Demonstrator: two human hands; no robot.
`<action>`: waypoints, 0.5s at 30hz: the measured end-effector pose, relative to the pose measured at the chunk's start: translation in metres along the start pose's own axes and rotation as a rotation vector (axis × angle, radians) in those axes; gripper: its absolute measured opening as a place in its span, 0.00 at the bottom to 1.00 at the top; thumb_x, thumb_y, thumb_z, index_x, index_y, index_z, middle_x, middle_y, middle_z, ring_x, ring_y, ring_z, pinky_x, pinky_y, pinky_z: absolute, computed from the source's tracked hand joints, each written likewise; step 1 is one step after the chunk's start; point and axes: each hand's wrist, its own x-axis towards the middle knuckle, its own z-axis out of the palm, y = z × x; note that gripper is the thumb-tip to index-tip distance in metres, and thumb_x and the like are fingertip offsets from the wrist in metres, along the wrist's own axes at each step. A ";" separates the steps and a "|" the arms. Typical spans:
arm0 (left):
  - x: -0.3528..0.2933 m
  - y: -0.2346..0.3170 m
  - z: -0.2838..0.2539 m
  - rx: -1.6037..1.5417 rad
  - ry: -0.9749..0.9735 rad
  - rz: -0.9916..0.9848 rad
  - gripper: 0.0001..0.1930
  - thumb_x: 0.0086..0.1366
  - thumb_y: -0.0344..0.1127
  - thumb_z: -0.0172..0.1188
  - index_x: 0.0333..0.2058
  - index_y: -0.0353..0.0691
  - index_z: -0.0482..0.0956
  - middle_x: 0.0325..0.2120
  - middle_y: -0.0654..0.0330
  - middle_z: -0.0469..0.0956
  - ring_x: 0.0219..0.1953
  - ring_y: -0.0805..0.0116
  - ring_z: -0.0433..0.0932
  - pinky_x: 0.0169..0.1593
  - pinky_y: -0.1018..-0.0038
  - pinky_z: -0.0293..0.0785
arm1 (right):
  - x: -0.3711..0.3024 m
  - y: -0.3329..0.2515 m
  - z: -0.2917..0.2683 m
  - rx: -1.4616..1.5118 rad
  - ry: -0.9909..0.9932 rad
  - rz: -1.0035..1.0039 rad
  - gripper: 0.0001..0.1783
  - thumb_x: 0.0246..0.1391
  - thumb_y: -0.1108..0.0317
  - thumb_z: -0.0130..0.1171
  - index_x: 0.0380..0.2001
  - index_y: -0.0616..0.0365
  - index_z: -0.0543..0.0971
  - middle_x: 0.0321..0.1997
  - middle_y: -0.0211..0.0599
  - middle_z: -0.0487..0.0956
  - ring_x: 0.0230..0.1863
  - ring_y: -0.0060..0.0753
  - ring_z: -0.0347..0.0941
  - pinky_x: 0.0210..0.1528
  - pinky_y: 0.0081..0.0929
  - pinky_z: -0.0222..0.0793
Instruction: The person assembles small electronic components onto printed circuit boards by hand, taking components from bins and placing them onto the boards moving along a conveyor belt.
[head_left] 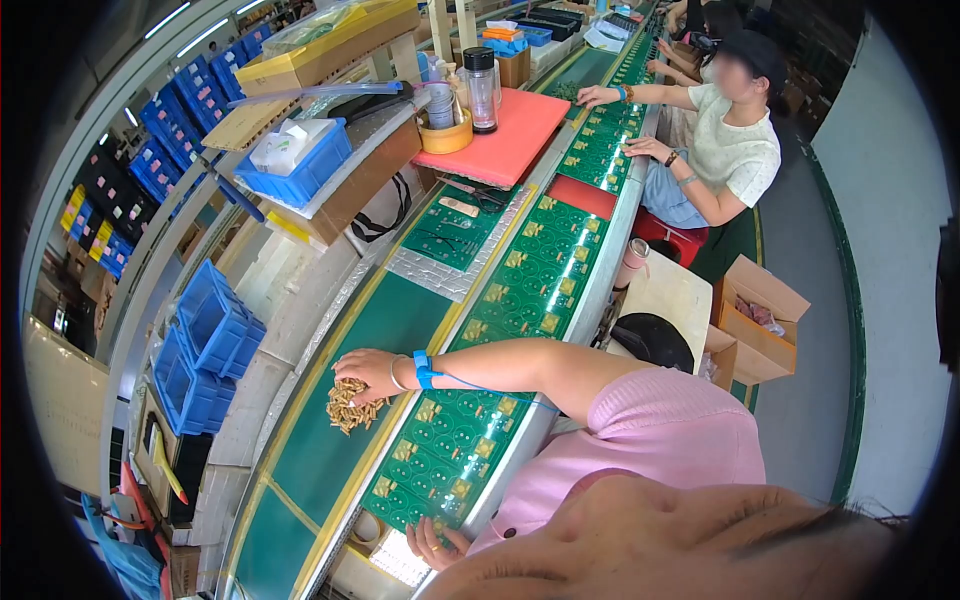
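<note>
My right hand (368, 374) is on a loose pile of small brass-coloured cylindrical parts (352, 412), its fingers curled down into them. The pile lies on the green belt, and the fingertips are partly hidden among the parts. A blue strap (424, 370) with a cord circles my right wrist. Low in the view, my left hand (436, 545) touches the near end of a green circuit board (435, 450), fingers apart. My forearm passes over the row of boards, which carry yellowish square pieces.
Further up the line, a seated co-worker (735, 140) reaches across more boards. A red board (530, 125) holds a clear bottle (482, 92) and a yellow tape roll (446, 134). Blue bins (215, 320) stand at left; an open carton (755, 315) is on the right.
</note>
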 end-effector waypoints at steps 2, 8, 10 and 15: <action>0.001 0.000 -0.001 0.004 0.005 0.018 0.17 0.48 0.25 0.51 0.41 0.32 0.73 0.39 0.50 0.73 0.49 0.44 0.66 0.50 0.55 0.64 | 0.000 0.000 0.000 0.011 0.009 -0.003 0.31 0.43 0.49 0.59 0.47 0.59 0.70 0.55 0.44 0.67 0.59 0.44 0.58 0.61 0.37 0.53; 0.003 0.006 -0.002 0.010 -0.003 -0.014 0.17 0.49 0.25 0.51 0.41 0.32 0.72 0.40 0.51 0.73 0.50 0.44 0.66 0.50 0.55 0.64 | 0.000 0.001 0.000 0.010 0.004 0.005 0.31 0.43 0.49 0.59 0.47 0.59 0.70 0.55 0.44 0.67 0.59 0.44 0.58 0.61 0.37 0.53; 0.002 0.004 -0.002 0.015 -0.011 -0.014 0.17 0.49 0.25 0.51 0.42 0.32 0.72 0.40 0.51 0.73 0.50 0.44 0.66 0.50 0.55 0.64 | 0.000 -0.001 -0.002 0.009 -0.004 0.006 0.31 0.43 0.49 0.59 0.46 0.59 0.70 0.55 0.44 0.67 0.59 0.44 0.58 0.61 0.36 0.53; 0.003 0.009 -0.004 0.009 -0.014 -0.041 0.17 0.50 0.24 0.50 0.42 0.32 0.72 0.40 0.51 0.73 0.50 0.44 0.65 0.50 0.56 0.64 | 0.000 -0.004 -0.004 0.010 -0.003 0.014 0.31 0.43 0.49 0.59 0.46 0.59 0.70 0.55 0.44 0.67 0.59 0.44 0.58 0.61 0.36 0.53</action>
